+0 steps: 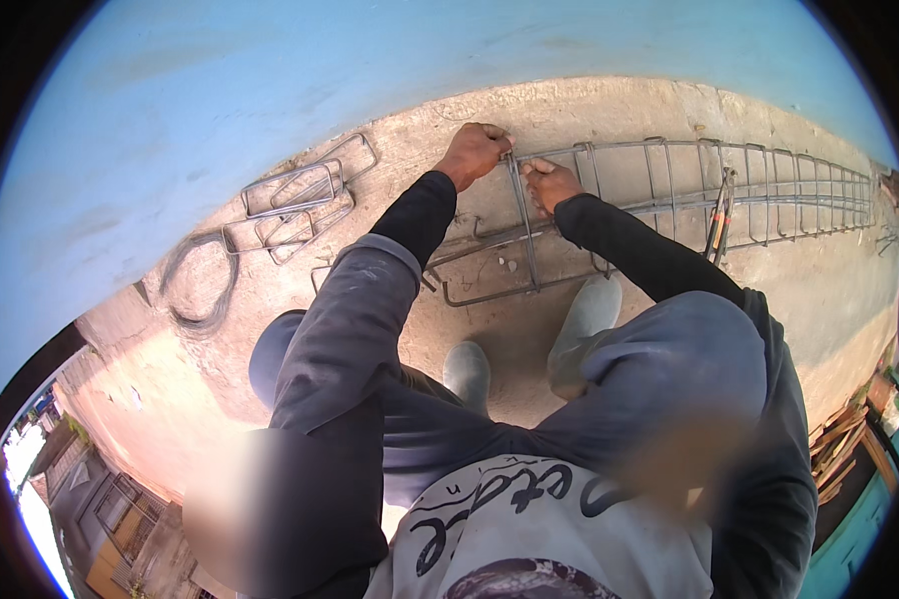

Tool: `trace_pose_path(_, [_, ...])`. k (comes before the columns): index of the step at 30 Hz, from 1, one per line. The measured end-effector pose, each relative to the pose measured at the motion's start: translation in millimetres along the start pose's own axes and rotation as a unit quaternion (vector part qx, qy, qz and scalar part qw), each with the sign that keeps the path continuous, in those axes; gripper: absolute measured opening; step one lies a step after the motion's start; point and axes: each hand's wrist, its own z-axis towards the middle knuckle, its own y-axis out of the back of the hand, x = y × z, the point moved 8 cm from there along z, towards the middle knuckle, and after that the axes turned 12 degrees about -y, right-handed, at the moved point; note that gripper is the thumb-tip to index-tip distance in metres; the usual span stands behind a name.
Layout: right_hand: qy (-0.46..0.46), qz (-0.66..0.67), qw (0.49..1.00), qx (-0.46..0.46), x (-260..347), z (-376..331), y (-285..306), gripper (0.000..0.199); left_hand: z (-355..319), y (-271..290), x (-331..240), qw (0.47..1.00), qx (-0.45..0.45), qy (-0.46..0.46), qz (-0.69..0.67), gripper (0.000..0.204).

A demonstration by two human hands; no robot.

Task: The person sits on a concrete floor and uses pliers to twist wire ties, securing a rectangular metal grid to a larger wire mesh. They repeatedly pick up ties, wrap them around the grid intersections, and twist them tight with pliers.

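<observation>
A long steel rebar cage [669,205] lies on the concrete, its bars running off to the right through several rectangular stirrups. At its left end, my left hand [477,152] is closed, fingertips pinched at the far top corner of a stirrup [526,230]. Just right of that same stirrup is my right hand [551,187], closed with the thumb pressed on the curled fingers. What sits inside its grip is hidden, too small to make out. Pincers [719,217] with dark handles and orange marks rest across the cage, right of my right forearm.
Loose rectangular stirrups [300,195] lie in a pile to the left, near a coil of thin wire [174,290]. A blue wall [270,90] rises along the far side. My boots [466,374] stand close to the cage's near bar. Wooden planks [841,449] are stacked at the right.
</observation>
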Motion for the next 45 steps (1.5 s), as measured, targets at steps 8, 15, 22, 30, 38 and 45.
trace_pose_path(8, [0.138,-0.268,0.948,-0.107,29,0,-8,0.046,1,7,9,0.986,-0.112,0.015,-0.119,0.021])
trace_pose_path(15, [0.181,-0.364,0.894,-0.188,40,-4,-14,0.045,-9,14,-14,0.98,-0.182,-0.071,-0.026,0.018])
trace_pose_path(22, [0.238,-0.452,0.843,-0.171,37,-4,-27,0.037,-43,4,-29,0.951,-0.295,-0.059,-0.065,0.021])
trace_pose_path(30, [0.198,-0.436,0.867,-0.136,50,-27,-30,0.042,-91,-35,6,0.835,-0.453,-0.041,-0.311,0.018])
trace_pose_path(38, [0.259,-0.463,0.832,-0.162,41,-4,-15,0.034,-82,-82,40,0.721,-0.465,0.03,-0.513,0.018])
trace_pose_path(45, [0.21,-0.456,0.851,-0.153,49,-10,-22,0.039,-56,-93,68,0.663,-0.332,0.108,-0.662,0.018])
